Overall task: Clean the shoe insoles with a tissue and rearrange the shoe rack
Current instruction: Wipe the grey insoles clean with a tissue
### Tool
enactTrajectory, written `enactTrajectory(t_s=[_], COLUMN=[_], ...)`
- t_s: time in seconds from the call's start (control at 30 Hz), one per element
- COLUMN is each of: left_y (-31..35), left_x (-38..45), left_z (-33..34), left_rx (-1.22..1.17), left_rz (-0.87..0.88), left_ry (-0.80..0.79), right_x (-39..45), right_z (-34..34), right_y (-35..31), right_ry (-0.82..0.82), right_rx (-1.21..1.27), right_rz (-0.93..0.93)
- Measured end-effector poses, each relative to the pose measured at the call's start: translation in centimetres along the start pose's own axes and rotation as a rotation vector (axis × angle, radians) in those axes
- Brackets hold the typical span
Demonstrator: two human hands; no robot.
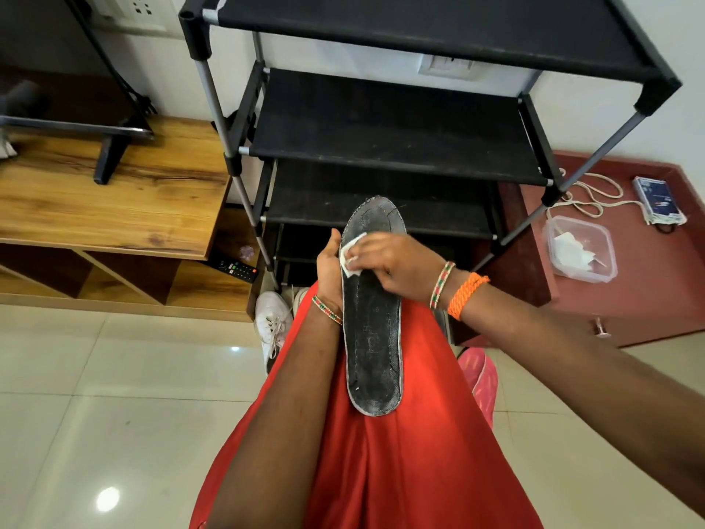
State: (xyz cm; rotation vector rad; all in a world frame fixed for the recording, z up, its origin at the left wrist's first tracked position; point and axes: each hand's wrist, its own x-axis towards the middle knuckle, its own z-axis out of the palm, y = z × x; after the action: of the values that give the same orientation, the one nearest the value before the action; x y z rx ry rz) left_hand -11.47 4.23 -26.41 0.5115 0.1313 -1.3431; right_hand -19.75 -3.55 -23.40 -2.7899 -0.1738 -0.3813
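Far left, about nine o'clock: a wooden counter (114,192) with open cubbies below; a remote (237,269) lay in one. A white sneaker (271,322) stood on the tiled floor (76,395) at the foot of the shoe rack (389,124), whose black shelves showed no shoes in this view. Centre: the insole (372,318) was held over a red lap, its long axis running twelve to six, toe end toward the rack and heel end toward the body. The left hand (329,273) gripped the insole's left edge, thumb up along it, fingers apparently behind it and out of sight. The right hand (396,261) came in from three o'clock, its fingers pinching a small white tissue (350,257) against the upper part of the insole, just below the toe. Judgement: wiping was under way, and the dusty grey length toward the heel lay at six o'clock from the right hand's grip, so the stroke would need to run down that axis while the left hand steadied it. Right of the lap a pink shoe (481,379) showed partly. At about two o'clock a clear plastic box (580,248) holding white paper sat on a maroon surface, with a white cord (587,200) beside it.
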Motion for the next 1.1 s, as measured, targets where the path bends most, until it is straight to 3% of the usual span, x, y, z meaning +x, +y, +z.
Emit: enactTrajectory(t_s=[0.1, 0.23, 0.47, 0.63, 0.8, 0.87, 1.0, 1.1], left_y=[0.1, -0.1, 0.1, -0.1, -0.1, -0.3, -0.5, -0.3], left_x=[0.3, 0.2, 0.3, 0.1, 0.4, 0.7, 0.5, 0.7], left_z=[-0.1, -0.1, -0.9, -0.8, -0.7, -0.9, -0.7, -1.1], left_rx=[0.021, 0.04, -0.003, 0.082, 0.052, 0.069, 0.092, 0.071], left_rz=[0.017, -0.004, 0.05, -0.007, 0.068, 0.076, 0.022, 0.057], left_ry=[0.009, -0.024, -0.059, -0.027, 0.029, 0.054, 0.027, 0.047], right_x=[-1.0, -0.2, -1.8, -1.1, -1.9, -1.8, -0.6, -0.7], right_z=[0.1, 0.0, 1.2, 0.2, 1.0, 0.8, 0.4, 0.7], right_y=[0.3, 1.7, -1.3, 2.2, -1.8, -1.0, 1.4, -0.6], right_ry=[0.007, 0.103, 0.004, 0.043, 0.006, 0.018, 0.081, 0.07], right_rx=[-0.015, -0.047, -0.042, -0.081, 0.01, 0.022, -0.059, -0.034], right_rz=[-0.02, 0.145, 0.018, 0.334, 0.091, 0.114, 0.331, 0.242])
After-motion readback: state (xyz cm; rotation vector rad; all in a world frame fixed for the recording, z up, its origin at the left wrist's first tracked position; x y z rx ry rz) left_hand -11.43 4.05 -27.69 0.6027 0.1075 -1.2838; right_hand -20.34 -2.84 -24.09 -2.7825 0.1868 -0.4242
